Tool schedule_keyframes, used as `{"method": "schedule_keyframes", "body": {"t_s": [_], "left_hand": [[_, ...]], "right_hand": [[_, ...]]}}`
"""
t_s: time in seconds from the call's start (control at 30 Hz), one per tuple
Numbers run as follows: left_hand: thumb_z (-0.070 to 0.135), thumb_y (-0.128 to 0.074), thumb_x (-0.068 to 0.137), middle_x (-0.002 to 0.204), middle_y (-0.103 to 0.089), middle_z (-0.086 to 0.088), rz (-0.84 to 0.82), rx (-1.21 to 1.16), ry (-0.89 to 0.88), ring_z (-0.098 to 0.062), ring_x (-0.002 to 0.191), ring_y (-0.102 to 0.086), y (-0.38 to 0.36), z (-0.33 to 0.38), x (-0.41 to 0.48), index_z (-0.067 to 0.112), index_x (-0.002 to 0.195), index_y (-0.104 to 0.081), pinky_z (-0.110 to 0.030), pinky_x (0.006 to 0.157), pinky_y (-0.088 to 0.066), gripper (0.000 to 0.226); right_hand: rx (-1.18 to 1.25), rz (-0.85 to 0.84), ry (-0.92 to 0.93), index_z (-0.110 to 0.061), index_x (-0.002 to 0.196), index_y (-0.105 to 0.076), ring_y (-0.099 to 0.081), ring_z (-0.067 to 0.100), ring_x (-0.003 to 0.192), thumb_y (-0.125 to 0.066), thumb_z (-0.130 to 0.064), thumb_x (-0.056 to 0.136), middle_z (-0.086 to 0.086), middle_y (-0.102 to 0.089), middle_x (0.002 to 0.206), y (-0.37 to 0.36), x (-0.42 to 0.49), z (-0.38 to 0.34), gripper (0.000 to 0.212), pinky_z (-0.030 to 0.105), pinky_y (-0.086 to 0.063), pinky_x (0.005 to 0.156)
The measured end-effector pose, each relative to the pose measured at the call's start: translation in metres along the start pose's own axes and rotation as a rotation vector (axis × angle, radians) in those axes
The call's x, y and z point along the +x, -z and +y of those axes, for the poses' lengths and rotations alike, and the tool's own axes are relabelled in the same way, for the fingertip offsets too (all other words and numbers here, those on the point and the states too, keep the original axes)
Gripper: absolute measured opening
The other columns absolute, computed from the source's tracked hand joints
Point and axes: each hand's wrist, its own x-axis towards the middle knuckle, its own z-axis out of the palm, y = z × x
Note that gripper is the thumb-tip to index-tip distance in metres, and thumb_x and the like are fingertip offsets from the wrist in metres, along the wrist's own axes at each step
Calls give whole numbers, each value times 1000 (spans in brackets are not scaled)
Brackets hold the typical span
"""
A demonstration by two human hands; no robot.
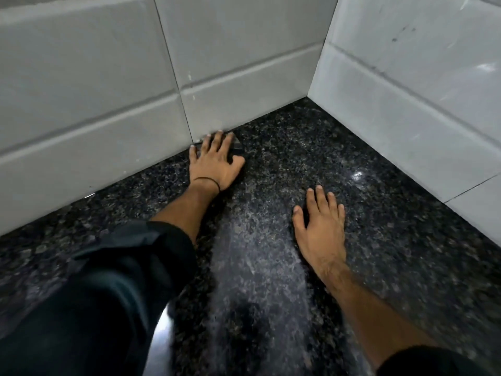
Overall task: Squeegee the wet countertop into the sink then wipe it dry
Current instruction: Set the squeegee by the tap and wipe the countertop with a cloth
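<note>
The black speckled granite countertop (379,213) fills the lower view and meets white tiled walls in a corner. My left hand (214,164) lies spread over a dark flat cloth (238,147), pressing it down where the counter meets the back wall; most of the cloth is hidden under the palm. My right hand (321,226) rests flat on the counter with fingers apart and holds nothing. A pale streaky wet band (260,267) runs between the two arms towards me.
The back tiled wall (95,104) and the right tiled wall (420,90) close the corner (307,97). A shiny curved metal edge (160,335) shows beside my dark left sleeve (95,308), possibly the sink rim. A light glints on the counter at the right.
</note>
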Motion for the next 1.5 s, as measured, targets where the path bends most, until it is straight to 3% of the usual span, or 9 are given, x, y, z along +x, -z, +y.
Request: {"method": "schedule_keyframes", "body": {"t_s": [0.37, 0.57, 0.7, 0.8, 0.97, 1.1, 1.23, 1.33, 1.5], "left_hand": [[63, -23, 96, 161, -24, 13, -35, 87, -372, -16, 149, -19, -25, 18, -153, 42, 149, -30, -48, 120, -16, 57], [65, -22, 86, 156, -34, -2, 125, 140, 91, -28, 142, -33, 18, -120, -125, 32, 145, -40, -53, 113, -28, 70], [61, -24, 86, 157, -30, -4, 144, 85, 279, -30, 144, -28, 29, -140, -158, 32, 147, -38, -56, 113, -26, 69], [58, -24, 89, 158, -31, -4, 123, 90, 268, -30, 143, -31, 18, -104, -209, 33, 147, -37, -53, 114, -25, 65], [58, -30, 94, 162, -21, 7, 19, 72, 23, -20, 150, -17, -22, -17, -307, 41, 150, -28, -50, 120, -15, 58], [61, -30, 93, 158, -32, 7, 12, 122, -137, -22, 146, -28, -15, -46, -285, 41, 148, -32, -49, 115, -26, 59], [60, -26, 92, 155, -37, -4, 118, 161, 124, -31, 137, -40, 27, -145, -223, 32, 146, -38, -51, 109, -34, 62], [62, -23, 87, 158, -31, -6, 157, 117, 376, -32, 142, -32, 49, -199, -214, 30, 148, -36, -55, 112, -30, 69], [58, -24, 92, 158, -32, -6, 167, 49, 394, -33, 142, -32, 26, -134, -262, 31, 148, -35, -53, 114, -26, 64]], "right_hand": [[-6, 22, 9, -13, 150, -40, -21, 28, 148, -24, -42, 99, 6, -30, 160, -1, 3, 1, 61, 45, -8, 121], [-3, 7, 29, -16, 150, -40, -23, 33, 146, -26, -45, 99, 10, -31, 158, 1, 0, 1, 60, 50, -11, 120], [-18, -78, 110, -24, 153, -32, -20, 30, 148, -28, -45, 102, 4, -27, 161, 8, -12, -9, 55, 53, -8, 121], [-14, -129, 217, -26, 153, -33, -16, 27, 149, -28, -48, 103, 1, -24, 162, 17, -53, -19, 55, 51, -5, 121], [-94, -188, 268, -27, 154, -29, -15, 26, 150, -27, -48, 102, 0, -21, 163, 16, -122, -28, 56, 53, -6, 120], [-79, -189, 329, -28, 154, -29, -15, 24, 150, -25, -47, 103, -2, -21, 163, 12, -117, -41, 55, 50, -4, 120], [-26, -192, 318, -32, 155, -23, -9, 20, 151, -22, -48, 104, -7, -14, 164, 6, -116, -37, 54, 48, -1, 121], [-8, -181, 308, -33, 155, -24, -9, 18, 151, -25, -47, 104, -8, -14, 164, 5, -117, -38, 53, 47, -1, 122], [1, -181, 298, -32, 154, -28, -12, 20, 151, -27, -46, 103, -7, -18, 163, 5, -116, -39, 52, 48, -4, 122]]}}
